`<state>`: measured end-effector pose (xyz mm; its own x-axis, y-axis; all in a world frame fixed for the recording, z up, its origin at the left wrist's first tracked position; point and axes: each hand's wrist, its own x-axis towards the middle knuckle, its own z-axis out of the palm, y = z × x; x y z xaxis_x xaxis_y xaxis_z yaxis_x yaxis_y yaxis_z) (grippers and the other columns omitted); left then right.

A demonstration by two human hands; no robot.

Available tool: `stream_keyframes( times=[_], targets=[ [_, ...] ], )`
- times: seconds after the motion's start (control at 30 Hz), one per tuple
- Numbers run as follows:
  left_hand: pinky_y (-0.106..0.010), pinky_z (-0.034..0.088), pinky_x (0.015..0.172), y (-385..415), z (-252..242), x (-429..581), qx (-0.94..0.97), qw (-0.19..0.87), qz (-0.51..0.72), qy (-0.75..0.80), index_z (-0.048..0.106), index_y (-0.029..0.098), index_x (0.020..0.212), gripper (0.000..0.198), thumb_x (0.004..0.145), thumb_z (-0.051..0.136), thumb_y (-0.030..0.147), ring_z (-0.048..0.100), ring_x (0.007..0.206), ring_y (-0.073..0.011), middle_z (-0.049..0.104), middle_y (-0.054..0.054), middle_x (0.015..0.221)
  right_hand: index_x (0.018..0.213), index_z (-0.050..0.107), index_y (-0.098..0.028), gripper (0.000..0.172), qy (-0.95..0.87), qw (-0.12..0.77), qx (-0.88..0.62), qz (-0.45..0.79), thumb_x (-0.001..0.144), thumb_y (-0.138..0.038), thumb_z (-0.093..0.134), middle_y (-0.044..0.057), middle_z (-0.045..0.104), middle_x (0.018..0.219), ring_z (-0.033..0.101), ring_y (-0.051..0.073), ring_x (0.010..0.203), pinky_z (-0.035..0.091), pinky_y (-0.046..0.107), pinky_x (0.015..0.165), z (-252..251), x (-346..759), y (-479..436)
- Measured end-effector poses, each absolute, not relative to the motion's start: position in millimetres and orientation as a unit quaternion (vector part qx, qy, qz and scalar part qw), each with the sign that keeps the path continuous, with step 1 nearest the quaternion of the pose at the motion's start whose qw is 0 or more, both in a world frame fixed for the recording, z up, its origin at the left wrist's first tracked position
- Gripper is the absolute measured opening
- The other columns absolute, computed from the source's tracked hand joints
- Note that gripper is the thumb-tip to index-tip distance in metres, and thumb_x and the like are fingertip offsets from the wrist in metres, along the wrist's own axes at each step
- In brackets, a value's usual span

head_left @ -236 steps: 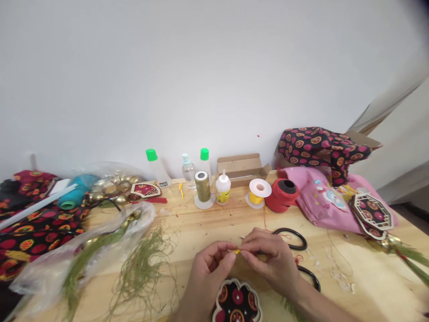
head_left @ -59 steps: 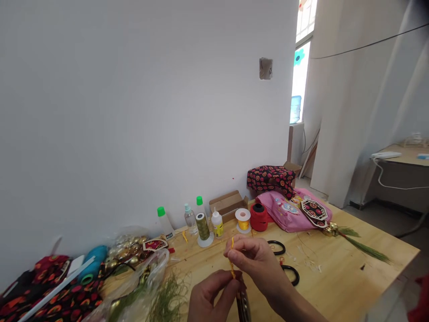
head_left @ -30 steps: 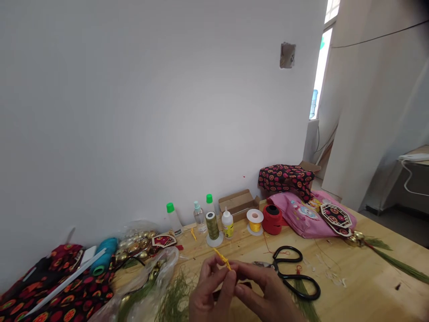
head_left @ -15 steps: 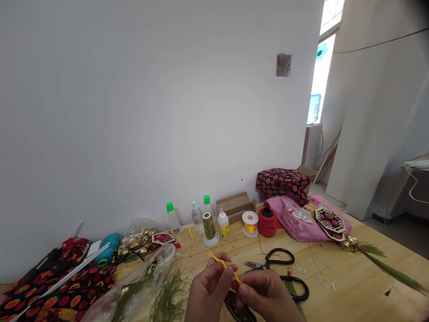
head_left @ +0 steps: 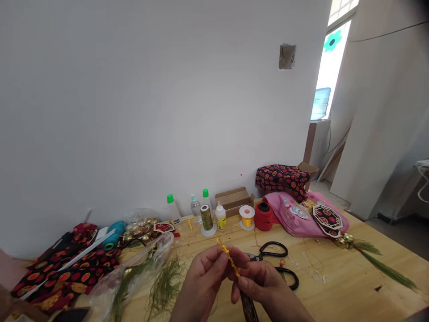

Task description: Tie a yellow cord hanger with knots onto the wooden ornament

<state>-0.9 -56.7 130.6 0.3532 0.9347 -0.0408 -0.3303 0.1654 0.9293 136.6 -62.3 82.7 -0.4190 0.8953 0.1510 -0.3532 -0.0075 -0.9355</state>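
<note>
A knotted yellow cord (head_left: pixel 231 260) runs slantwise between my two hands, its looped end sticking up past the fingers. My left hand (head_left: pixel 211 277) pinches the upper part between thumb and fingers. At the lower end, my right hand (head_left: pixel 263 286) holds the cord with thumb and forefinger. A dark, long object (head_left: pixel 248 308) shows just below my right hand; I cannot make out what it is. Black-handled scissors (head_left: pixel 274 248) lie on the table behind my right hand, their blades partly hidden. Green threads (head_left: pixel 165 288) lie loose to the left of my left hand.
Along the wall stand a green spool (head_left: pixel 206 218), a glue bottle (head_left: pixel 220 217), a yellow cord spool (head_left: pixel 247 218) and a red spool (head_left: pixel 263 217). A pink bag (head_left: pixel 284 220) lies right; patterned cloth (head_left: pixel 30 277) and a plastic bag (head_left: pixel 110 281) lie left.
The view has shifted slightly. My hands have turned a little, and more of the knotted cord shows between them, at a steeper slant. Both hands still hold it.
</note>
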Motion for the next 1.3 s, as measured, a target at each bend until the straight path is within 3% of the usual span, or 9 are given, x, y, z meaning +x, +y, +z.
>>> stream_keyframes(
  times=[0.2, 0.3, 0.4, 0.6, 0.73, 0.93, 1.07, 1.2, 1.3],
  targets=[
    [-0.020, 0.043, 0.058, -53.1, 129.6, 3.9, 0.423, 0.677, 0.478, 0.366, 0.063, 0.013, 0.076, 0.014, 0.071, 0.056, 0.024, 0.056, 0.067, -0.0135, 0.065, -0.007, 0.070, 0.085, 0.059, -0.011, 0.036, -0.461, 0.430, -0.153, 0.761, 0.065, -0.040, 0.061, 0.001, 0.055, 0.057, 0.039, 0.005, 0.046, 0.027, 0.015, 0.046, 73.1, 133.3, -58.1],
    [-0.021, 0.044, 0.062, -52.8, 126.9, 8.5, 0.389, 0.692, 0.495, 0.353, 0.064, 0.013, 0.072, 0.011, 0.066, 0.061, 0.022, 0.058, 0.066, -0.0134, 0.065, -0.006, 0.065, 0.075, 0.058, -0.012, 0.031, -0.409, 0.412, -0.105, 0.807, 0.061, -0.039, 0.064, -0.001, 0.053, 0.051, 0.048, 0.008, 0.051, 0.034, 0.018, 0.054, 67.7, 126.4, -59.7],
    [-0.020, 0.043, 0.050, -53.5, 124.4, 12.3, 0.355, 0.711, 0.485, 0.366, 0.064, 0.013, 0.068, 0.015, 0.061, 0.066, 0.026, 0.058, 0.054, -0.0126, 0.065, -0.006, 0.061, 0.072, 0.059, -0.012, 0.036, -0.420, 0.379, -0.110, 0.817, 0.062, -0.046, 0.060, 0.001, 0.055, 0.053, 0.053, 0.011, 0.056, 0.037, 0.021, 0.058, 64.7, 125.4, -59.7],
    [-0.024, 0.045, 0.058, -50.3, 120.6, 6.8, 0.385, 0.668, 0.499, 0.396, 0.063, 0.012, 0.067, 0.018, 0.060, 0.066, 0.028, 0.060, 0.058, -0.0153, 0.067, -0.008, 0.062, 0.074, 0.061, -0.014, 0.031, -0.512, 0.512, -0.372, 0.581, 0.072, -0.043, 0.051, 0.005, 0.060, 0.072, 0.054, 0.016, 0.073, 0.039, 0.027, 0.069, 80.0, 151.1, -47.6],
    [-0.024, 0.044, 0.056, -50.0, 119.9, 6.4, 0.459, 0.647, 0.464, 0.393, 0.063, 0.013, 0.074, 0.020, 0.066, 0.060, 0.030, 0.059, 0.056, -0.0145, 0.067, -0.006, 0.065, 0.087, 0.062, -0.018, 0.026, -0.624, 0.527, -0.402, 0.415, 0.072, -0.038, 0.052, 0.005, 0.061, 0.079, 0.053, 0.016, 0.074, 0.040, 0.028, 0.068, 111.6, 154.1, -47.6],
    [-0.017, 0.034, 0.040, -63.1, 128.3, 6.2, 0.629, 0.475, 0.420, 0.450, 0.066, 0.015, 0.063, 0.022, 0.070, 0.053, 0.032, 0.047, 0.040, -0.0083, 0.058, 0.000, 0.049, 0.055, 0.058, -0.016, 0.023, -0.750, 0.472, -0.422, 0.192, 0.074, -0.026, 0.051, 0.001, 0.053, 0.057, 0.048, 0.013, 0.063, 0.036, 0.026, 0.061, 141.4, 132.2, -46.0],
    [-0.021, 0.042, 0.058, -68.3, 130.2, -1.9, 0.658, 0.417, 0.411, 0.474, 0.066, 0.019, 0.061, 0.013, 0.065, 0.059, 0.029, 0.056, 0.057, -0.0146, 0.064, -0.001, 0.058, 0.062, 0.061, -0.016, 0.022, -0.719, 0.491, -0.406, 0.279, 0.074, -0.031, 0.051, 0.002, 0.056, 0.061, 0.049, 0.013, 0.063, 0.038, 0.025, 0.061, 139.8, 133.4, -42.6],
    [-0.027, 0.045, 0.067, -67.6, 128.7, -9.4, 0.512, 0.552, 0.491, 0.438, 0.066, 0.018, 0.074, 0.022, 0.064, 0.059, 0.037, 0.061, 0.068, -0.0189, 0.069, -0.005, 0.070, 0.099, 0.057, -0.019, 0.039, -0.635, 0.521, -0.337, 0.460, 0.080, -0.044, 0.035, 0.007, 0.060, 0.092, 0.053, 0.016, 0.078, 0.042, 0.030, 0.070, 119.6, 137.2, -40.9],
    [-0.027, 0.045, 0.072, -66.6, 132.4, -15.3, 0.419, 0.640, 0.534, 0.361, 0.065, 0.016, 0.075, 0.024, 0.061, 0.064, 0.035, 0.061, 0.074, -0.0188, 0.069, -0.008, 0.076, 0.101, 0.057, -0.020, 0.040, -0.616, 0.491, -0.318, 0.528, 0.079, -0.046, 0.036, 0.008, 0.057, 0.104, 0.049, 0.020, 0.096, 0.037, 0.035, 0.083, 99.0, 130.2, -42.0]
  ],
)
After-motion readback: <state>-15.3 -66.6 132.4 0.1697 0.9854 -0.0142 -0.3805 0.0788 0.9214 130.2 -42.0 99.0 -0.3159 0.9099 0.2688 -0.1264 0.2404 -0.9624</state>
